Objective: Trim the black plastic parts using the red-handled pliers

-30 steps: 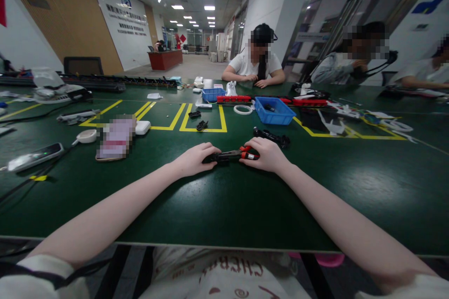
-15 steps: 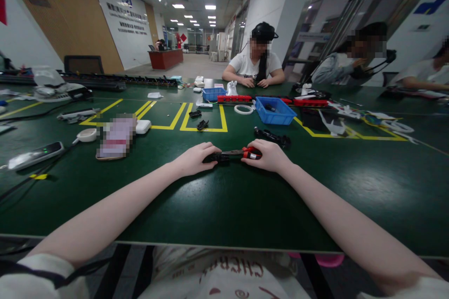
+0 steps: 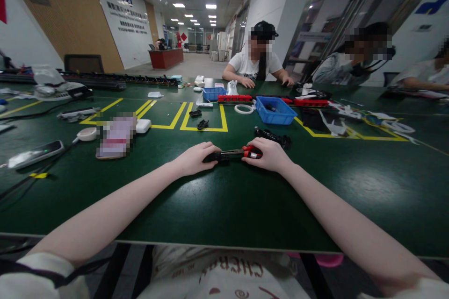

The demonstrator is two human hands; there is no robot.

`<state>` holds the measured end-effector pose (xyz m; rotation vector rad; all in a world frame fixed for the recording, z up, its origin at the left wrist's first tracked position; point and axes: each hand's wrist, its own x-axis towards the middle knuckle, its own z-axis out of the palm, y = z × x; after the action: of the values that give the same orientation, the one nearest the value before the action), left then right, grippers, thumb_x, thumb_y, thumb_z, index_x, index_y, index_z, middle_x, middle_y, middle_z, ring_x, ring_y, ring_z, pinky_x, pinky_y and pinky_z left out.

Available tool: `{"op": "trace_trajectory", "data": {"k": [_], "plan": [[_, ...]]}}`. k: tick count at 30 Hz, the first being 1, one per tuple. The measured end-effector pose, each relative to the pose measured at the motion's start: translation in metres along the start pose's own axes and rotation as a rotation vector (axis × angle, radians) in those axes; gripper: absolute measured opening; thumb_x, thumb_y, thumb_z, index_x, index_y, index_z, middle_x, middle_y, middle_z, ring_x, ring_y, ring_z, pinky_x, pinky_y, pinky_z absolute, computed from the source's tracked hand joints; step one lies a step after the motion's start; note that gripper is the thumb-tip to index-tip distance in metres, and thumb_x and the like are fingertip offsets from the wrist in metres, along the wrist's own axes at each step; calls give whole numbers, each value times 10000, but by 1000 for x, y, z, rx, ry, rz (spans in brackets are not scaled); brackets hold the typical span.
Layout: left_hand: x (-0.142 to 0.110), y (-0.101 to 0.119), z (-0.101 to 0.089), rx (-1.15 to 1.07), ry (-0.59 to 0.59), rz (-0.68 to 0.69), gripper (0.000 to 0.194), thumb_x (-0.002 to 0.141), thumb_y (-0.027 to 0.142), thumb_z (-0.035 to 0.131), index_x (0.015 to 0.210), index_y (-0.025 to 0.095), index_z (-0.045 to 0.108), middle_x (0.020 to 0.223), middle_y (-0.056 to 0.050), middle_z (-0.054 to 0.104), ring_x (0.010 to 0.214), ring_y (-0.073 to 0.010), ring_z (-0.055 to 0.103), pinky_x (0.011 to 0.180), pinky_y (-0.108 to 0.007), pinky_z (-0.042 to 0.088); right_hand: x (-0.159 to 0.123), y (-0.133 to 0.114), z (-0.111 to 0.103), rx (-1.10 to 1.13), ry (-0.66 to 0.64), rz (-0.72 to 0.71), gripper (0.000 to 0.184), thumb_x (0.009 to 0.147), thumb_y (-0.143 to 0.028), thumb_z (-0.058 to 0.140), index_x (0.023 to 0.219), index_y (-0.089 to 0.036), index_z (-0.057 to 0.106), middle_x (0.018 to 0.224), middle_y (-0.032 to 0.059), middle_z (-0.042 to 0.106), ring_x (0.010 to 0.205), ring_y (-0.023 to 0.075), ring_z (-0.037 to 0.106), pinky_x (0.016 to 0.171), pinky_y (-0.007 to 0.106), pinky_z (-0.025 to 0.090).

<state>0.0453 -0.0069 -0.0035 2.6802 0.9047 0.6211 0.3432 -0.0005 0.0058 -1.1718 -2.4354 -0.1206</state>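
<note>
Since the earlier frame in the head view, the co-worker (image 3: 253, 66) across the table (image 3: 224, 210) has moved one hand (image 3: 287, 81) out to the side, while my own two hands have hardly shifted. My left hand (image 3: 196, 160) pinches a small black part (image 3: 221, 159) between thumb and fingers, low over the table straight ahead of me, probably to steady it. My right hand (image 3: 271, 155) has its fingers closed around the red handles of the pliers (image 3: 246, 152), whose nose points left along the part's upper edge, which I judge suits a pull or squeeze from the side; I cannot tell whether the tips grip it. My left fingers hide much of the part. A longer black piece (image 3: 271, 137) lies just beyond my right hand, standing between it and the blue bin (image 3: 280, 118). Two black scraps (image 3: 202, 124) sit by yellow tape (image 3: 225, 119), and a phone (image 3: 115, 135) lies well to the left.
</note>
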Motion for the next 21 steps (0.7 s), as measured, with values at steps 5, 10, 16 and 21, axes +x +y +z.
{"op": "trace_trajectory", "data": {"k": [5,10,16,21], "plan": [[0,-1,1,6,7,3,326,901,271,579,1218,202,548,1109,-71,601,995,-230,612,857,-365,523,0,-5,0,4,-7,30,392,792,-563,658,942,-201,660,911,69,672,790,219,630,661,325,476],[0,-2,2,0,18,10,335,899,270,583,1227,210,548,1105,-68,601,996,-224,612,861,-360,522,1,-6,0,-7,-33,54,375,798,-567,648,887,-203,652,839,53,665,718,199,615,599,306,446],[1,-1,1,-6,18,15,319,895,259,589,1209,203,563,1091,-69,606,1000,-225,615,868,-354,523,2,-1,0,-26,-45,36,385,789,-569,651,889,-197,643,840,54,659,727,199,607,622,308,449],[1,1,0,3,14,12,336,896,261,583,1226,205,555,1111,-74,609,1015,-229,612,879,-366,524,2,0,0,-37,-35,18,380,797,-565,638,896,-198,640,844,61,661,735,204,610,627,309,446]]}}
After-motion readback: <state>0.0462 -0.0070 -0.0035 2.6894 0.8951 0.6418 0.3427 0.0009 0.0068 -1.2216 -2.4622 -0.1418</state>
